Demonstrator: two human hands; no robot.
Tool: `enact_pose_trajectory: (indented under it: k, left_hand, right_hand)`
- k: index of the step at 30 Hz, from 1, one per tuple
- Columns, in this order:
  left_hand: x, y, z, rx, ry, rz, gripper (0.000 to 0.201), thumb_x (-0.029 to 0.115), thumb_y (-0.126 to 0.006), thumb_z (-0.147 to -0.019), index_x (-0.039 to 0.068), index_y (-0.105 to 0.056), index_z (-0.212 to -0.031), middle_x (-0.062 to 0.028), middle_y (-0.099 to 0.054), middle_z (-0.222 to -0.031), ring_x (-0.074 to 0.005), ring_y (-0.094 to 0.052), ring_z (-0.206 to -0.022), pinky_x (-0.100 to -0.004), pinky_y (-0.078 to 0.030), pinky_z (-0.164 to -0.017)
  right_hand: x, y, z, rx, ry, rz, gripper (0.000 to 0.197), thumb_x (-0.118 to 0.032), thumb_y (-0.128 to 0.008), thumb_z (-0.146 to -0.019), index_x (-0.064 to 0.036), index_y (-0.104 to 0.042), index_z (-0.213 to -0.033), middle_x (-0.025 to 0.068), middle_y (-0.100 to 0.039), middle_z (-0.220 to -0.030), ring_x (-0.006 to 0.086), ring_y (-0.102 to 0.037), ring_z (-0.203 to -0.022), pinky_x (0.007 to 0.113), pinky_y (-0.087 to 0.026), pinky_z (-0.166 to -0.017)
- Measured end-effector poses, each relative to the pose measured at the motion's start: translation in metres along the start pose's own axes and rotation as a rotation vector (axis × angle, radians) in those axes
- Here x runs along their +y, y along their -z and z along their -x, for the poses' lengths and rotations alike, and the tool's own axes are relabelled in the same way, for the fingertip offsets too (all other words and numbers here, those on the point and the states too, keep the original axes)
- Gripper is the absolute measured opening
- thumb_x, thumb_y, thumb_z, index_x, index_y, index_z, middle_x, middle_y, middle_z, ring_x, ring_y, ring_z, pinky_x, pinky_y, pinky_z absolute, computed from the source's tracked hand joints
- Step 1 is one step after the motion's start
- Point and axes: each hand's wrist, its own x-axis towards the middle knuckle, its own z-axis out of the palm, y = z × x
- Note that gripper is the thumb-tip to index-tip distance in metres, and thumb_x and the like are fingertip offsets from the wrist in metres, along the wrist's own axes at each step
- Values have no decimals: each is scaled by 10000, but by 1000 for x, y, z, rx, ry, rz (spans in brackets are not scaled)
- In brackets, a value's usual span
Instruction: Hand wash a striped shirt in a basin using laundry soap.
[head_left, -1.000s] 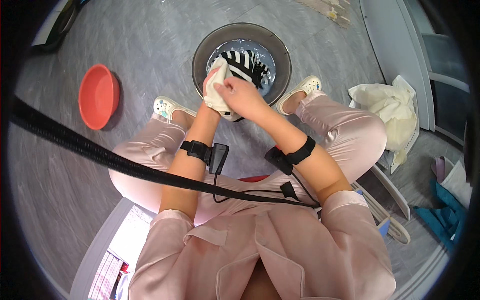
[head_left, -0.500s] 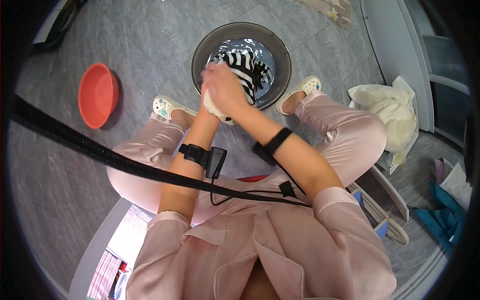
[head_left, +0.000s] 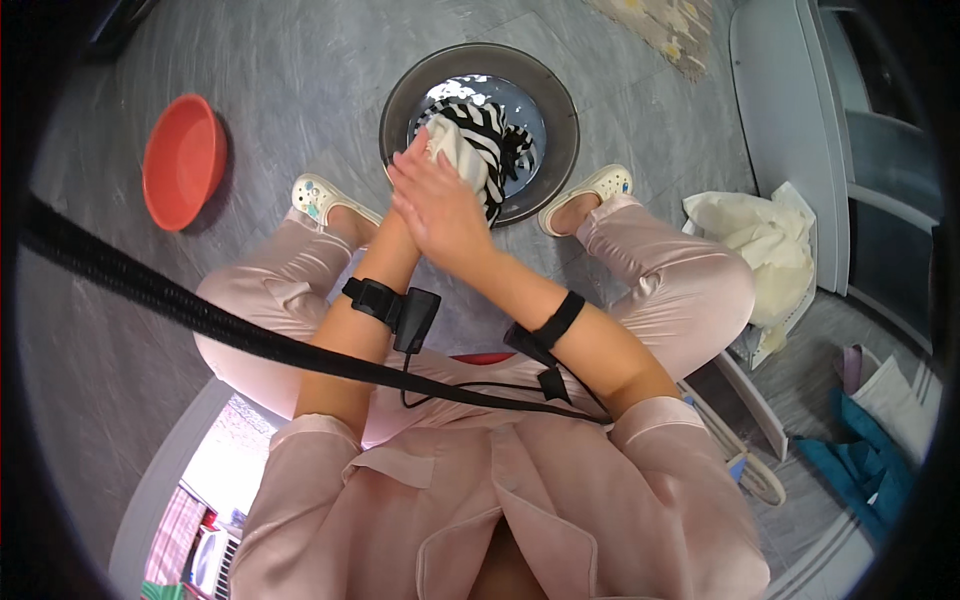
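Note:
A black-and-white striped cloth (head_left: pixel 490 135) lies partly in the water of a round dark grey basin (head_left: pixel 560 120). Bunched against its near left side is a plain white part of cloth (head_left: pixel 455 150); I cannot tell whether the two are one piece. My right hand (head_left: pixel 440 205) lies across my left with its fingers stretched out flat, their tips by the white cloth. Beneath it, my left hand (head_left: pixel 417 145) is mostly covered; only a bit shows beside the white cloth, and its grip is hidden. Both hands are over the basin's near left rim.
A red-orange bowl (head_left: pixel 185 165) stands on the grey floor to the left. My feet in cream clogs (head_left: pixel 590 198) flank the basin. At right are a crumpled cream cloth or bag (head_left: pixel 765 250), a grey cabinet (head_left: pixel 790 120) and teal fabric (head_left: pixel 860 465). A black strap (head_left: pixel 220 325) crosses the view.
My right hand has drawn back toward me and its fingers have straightened. The white cloth, earlier at my wrists, now shows beyond my hands against the striped cloth. The view has shifted slightly.

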Motion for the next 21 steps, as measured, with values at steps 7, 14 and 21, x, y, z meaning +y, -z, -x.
enact_pose_trajectory:
  k: [7, 14, 21]
  left_hand:
    - [-12, -52, 9, -670, 504, 395, 365, 271, -389, -919, 52, -470, -1199, -118, -529, -1193, -233, -512, -1094, -338, -387, -955]
    - [-7, -13, 14, -682, 53, 352, 355, 266, -393, -916, 63, -469, -1196, -109, -518, -1190, -220, -504, -1080, -366, -416, -916]
    - [-5, -48, 16, -380, 412, 367, 505, 479, -331, -913, 57, -485, -1145, -126, -559, -1124, -279, -551, -1007, -400, -426, -898]
  right_hand:
    - [88, 1, -11, 186, -503, 11, 364, -217, -333, -918, 12, -560, -1086, 203, -534, -1159, 360, -403, -1195, 423, -224, -1047]
    - [11, -13, 4, 18, -91, 48, 376, -203, -416, -875, 25, -495, -1163, 201, -505, -1198, 338, -445, -1158, 439, -257, -1025]
    - [63, -11, -11, 234, -440, -31, 286, -158, -407, -871, 16, -580, -1018, 214, -568, -1084, 378, -460, -1123, 454, -262, -1022]
